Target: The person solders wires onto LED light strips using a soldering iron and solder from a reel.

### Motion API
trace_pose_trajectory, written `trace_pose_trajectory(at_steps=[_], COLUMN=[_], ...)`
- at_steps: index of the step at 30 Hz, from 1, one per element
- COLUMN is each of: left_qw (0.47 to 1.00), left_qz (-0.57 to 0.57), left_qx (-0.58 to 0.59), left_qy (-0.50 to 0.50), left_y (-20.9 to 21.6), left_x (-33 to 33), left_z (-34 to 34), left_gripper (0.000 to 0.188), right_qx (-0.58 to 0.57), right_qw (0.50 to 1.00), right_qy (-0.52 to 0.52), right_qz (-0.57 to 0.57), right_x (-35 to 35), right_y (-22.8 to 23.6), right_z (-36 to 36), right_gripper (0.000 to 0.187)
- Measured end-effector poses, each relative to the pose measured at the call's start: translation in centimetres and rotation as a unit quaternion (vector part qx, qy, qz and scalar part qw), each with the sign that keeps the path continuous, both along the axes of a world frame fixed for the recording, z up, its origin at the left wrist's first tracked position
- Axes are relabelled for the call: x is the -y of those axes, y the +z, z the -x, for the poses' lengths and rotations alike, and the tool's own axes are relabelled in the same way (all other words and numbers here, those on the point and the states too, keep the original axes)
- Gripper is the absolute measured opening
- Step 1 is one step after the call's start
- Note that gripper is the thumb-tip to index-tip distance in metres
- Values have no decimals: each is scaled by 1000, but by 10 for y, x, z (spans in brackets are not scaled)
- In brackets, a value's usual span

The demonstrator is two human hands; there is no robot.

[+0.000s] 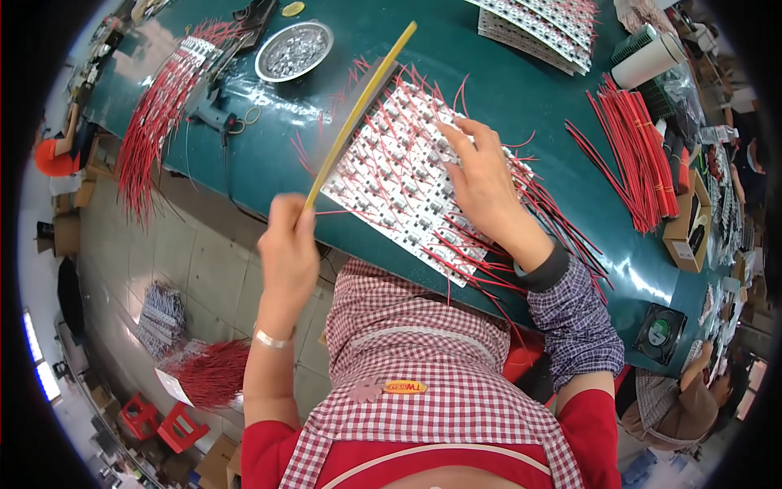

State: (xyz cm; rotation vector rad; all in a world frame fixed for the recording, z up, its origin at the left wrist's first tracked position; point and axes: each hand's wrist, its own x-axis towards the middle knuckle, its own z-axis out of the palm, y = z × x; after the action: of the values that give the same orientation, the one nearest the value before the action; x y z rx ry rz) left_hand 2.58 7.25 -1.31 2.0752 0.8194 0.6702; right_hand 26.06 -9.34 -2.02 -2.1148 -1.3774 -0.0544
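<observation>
My left hand (289, 248) is closed round the lower end of a long thin yellow bar (366, 98). A grey band, smeared by motion, runs along the bar's far-left side; its kind cannot be made out. The bar slants up over the left edge of a white circuit board panel (407, 187), which carries many small parts and thin red wires. My right hand (485, 175) rests on the panel's right part, fingers stretched out and apart, holding nothing. Loose red wires (562, 220) fan out from under and beside that hand toward the table's near edge.
A metal bowl (294, 50) of small silvery parts stands at the far left, near a soldering gun (213, 114) and a wired board (167, 102). Stacked boards (538, 33) lie at the back, bundled red wires (631, 155) to the right. A small fan (660, 332) sits at the near right.
</observation>
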Motion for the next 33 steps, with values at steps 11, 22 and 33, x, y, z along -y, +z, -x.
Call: trace_pose_trajectory(at_steps=[11,22,33], left_qw=[915,904,909], left_qz=[378,407,399], left_qx=[-120,-122,-118], left_qy=[70,41,37], left_y=[9,-4,-4], left_x=[55,50,49], left_z=[207,204,198], left_gripper=[21,23,24], right_qx=[-12,-23,-20], right_qw=[998,998,997], right_qy=[-27,-37,-36], right_qz=[-50,-53,-60], right_x=[4,6,5], right_y=[-16,-20,-21], right_z=[-1,1,0], right_gripper=[48,44,44])
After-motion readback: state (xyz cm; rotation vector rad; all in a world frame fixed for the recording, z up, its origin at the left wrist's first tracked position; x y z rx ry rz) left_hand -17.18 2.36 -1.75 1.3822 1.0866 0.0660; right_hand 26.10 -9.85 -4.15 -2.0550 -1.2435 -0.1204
